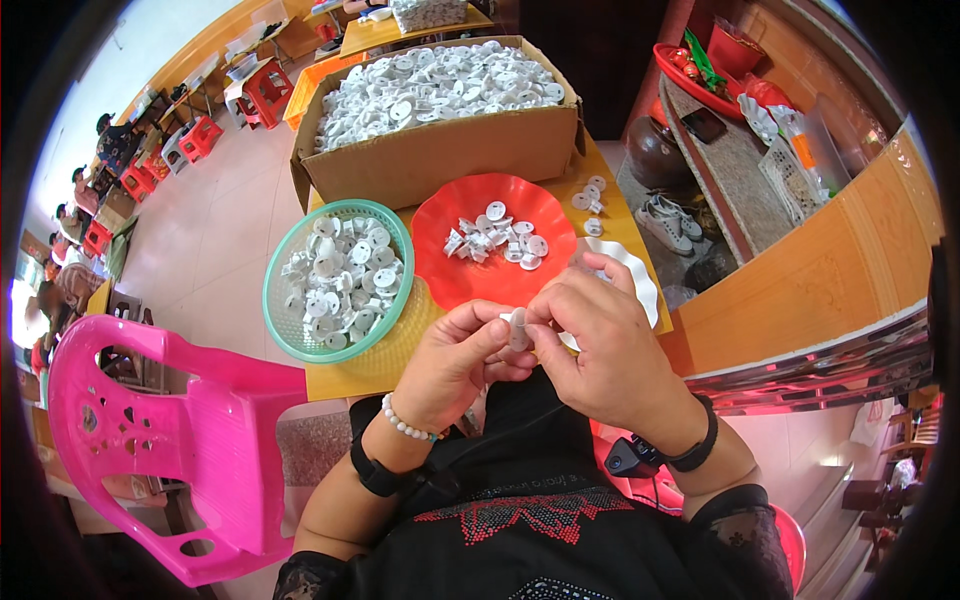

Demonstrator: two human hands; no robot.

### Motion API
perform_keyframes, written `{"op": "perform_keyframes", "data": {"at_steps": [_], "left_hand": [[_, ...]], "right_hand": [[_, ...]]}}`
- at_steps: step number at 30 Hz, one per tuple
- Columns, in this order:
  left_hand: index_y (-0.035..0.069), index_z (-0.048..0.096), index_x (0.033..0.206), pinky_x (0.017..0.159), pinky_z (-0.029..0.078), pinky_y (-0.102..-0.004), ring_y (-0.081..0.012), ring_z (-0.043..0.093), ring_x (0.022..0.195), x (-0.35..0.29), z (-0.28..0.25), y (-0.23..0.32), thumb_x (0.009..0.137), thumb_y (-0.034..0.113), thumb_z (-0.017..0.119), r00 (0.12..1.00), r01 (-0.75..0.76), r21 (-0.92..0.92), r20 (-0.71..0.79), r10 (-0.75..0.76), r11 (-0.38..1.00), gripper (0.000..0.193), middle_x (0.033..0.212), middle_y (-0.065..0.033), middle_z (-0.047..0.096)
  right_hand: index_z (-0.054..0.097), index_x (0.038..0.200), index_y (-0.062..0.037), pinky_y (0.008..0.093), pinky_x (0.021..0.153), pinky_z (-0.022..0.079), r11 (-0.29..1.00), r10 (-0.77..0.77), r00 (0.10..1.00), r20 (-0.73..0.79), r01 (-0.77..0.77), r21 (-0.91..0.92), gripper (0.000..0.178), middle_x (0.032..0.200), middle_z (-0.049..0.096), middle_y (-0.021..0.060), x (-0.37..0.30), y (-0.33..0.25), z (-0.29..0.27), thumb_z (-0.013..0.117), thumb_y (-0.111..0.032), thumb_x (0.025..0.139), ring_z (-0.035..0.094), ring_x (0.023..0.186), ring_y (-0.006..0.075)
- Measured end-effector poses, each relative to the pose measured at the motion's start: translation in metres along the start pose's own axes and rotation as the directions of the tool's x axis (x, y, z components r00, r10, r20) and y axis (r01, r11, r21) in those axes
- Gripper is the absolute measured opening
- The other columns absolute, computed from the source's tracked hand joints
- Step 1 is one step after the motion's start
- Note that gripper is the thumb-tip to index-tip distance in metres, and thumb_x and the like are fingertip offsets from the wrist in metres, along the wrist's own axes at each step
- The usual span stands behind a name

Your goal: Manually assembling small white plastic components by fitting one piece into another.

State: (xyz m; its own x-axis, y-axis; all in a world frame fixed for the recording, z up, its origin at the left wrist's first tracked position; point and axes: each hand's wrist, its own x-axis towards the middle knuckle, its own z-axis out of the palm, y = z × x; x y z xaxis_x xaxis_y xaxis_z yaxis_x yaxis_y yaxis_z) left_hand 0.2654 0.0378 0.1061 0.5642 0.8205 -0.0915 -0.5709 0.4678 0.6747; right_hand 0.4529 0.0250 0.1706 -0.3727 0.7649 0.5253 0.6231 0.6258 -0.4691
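Between my two hands, in front of my chest, is a small white round plastic part (pixel 518 330). My left hand (pixel 450 355) grips it between thumb and fingers. The fingertips of my right hand (pixel 592 325) are pinched at its right side; whether they hold a smaller piece there I cannot make out. Just beyond my hands is a red scalloped plate (pixel 440 270) with a pile of similar white parts (pixel 490 236). A white scalloped plate (pixel 645 283) lies partly hidden behind my right hand. To the left stands a pale green basket (pixel 285 335) full of white parts (pixel 345 270).
A large cardboard box (pixel 450 155) heaped with white parts takes up the table's far side. Several loose parts (pixel 593 195) lie on the yellow table (pixel 640 240) at right. A pink chair (pixel 220 440) is at left, a stone counter (pixel 715 170) at right. People sit far left.
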Motion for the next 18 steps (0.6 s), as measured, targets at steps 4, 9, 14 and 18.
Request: {"op": "perform_keyframes", "data": {"at_steps": [4, 9, 14, 18], "left_hand": [[0.004, 0.061, 0.108, 0.075, 0.059, -0.0301, -0.0179, 0.069, 0.085, -0.0010, 0.0010, -0.0008, 0.095, 0.018, 0.061, 1.000, -0.005, 0.024, -0.026, 0.005, 1.000, 0.018, 0.098, -0.0093, 0.069], [0.004, 0.061, 0.107, 0.075, 0.058, -0.0299, -0.0174, 0.069, 0.084, -0.0001, -0.0016, -0.0028, 0.095, 0.018, 0.061, 0.999, -0.006, 0.055, -0.031, 0.008, 0.998, 0.018, 0.096, -0.0088, 0.069], [0.005, 0.061, 0.107, 0.075, 0.058, -0.0302, -0.0174, 0.069, 0.084, 0.0001, 0.0017, 0.0024, 0.095, 0.018, 0.062, 0.999, 0.001, 0.029, -0.053, 0.000, 1.000, 0.019, 0.095, -0.0081, 0.068], [0.004, 0.061, 0.108, 0.076, 0.058, -0.0307, -0.0174, 0.069, 0.084, -0.0006, -0.0004, 0.0029, 0.095, 0.019, 0.062, 0.999, -0.004, 0.043, -0.049, 0.006, 0.999, 0.019, 0.095, -0.0077, 0.068]], "right_hand": [[0.056, 0.082, -0.0075, 0.0444, 0.088, 0.035, 1.000, 0.004, 1.000, 0.022, -0.004, -0.015, 0.007, 0.077, 0.055, 0.0061, -0.0006, -0.0007, -0.0003, 0.062, -0.006, 0.079, 0.057, 0.078, 0.0268], [0.056, 0.084, -0.0078, 0.0472, 0.091, 0.035, 1.000, -0.005, 0.999, 0.036, 0.006, -0.019, 0.008, 0.078, 0.056, 0.0058, -0.0019, -0.0002, 0.0022, 0.062, -0.006, 0.079, 0.058, 0.078, 0.0260], [0.057, 0.085, -0.0078, 0.0494, 0.097, 0.033, 0.997, 0.054, 0.997, 0.046, -0.056, 0.046, 0.008, 0.080, 0.057, 0.0055, -0.0029, 0.0008, -0.0025, 0.064, -0.008, 0.080, 0.059, 0.080, 0.0259], [0.057, 0.083, -0.0077, 0.0501, 0.098, 0.033, 0.998, 0.033, 0.999, 0.028, -0.034, 0.056, 0.008, 0.081, 0.057, 0.0053, -0.0014, 0.0027, -0.0028, 0.064, -0.008, 0.080, 0.058, 0.081, 0.0259]]}}
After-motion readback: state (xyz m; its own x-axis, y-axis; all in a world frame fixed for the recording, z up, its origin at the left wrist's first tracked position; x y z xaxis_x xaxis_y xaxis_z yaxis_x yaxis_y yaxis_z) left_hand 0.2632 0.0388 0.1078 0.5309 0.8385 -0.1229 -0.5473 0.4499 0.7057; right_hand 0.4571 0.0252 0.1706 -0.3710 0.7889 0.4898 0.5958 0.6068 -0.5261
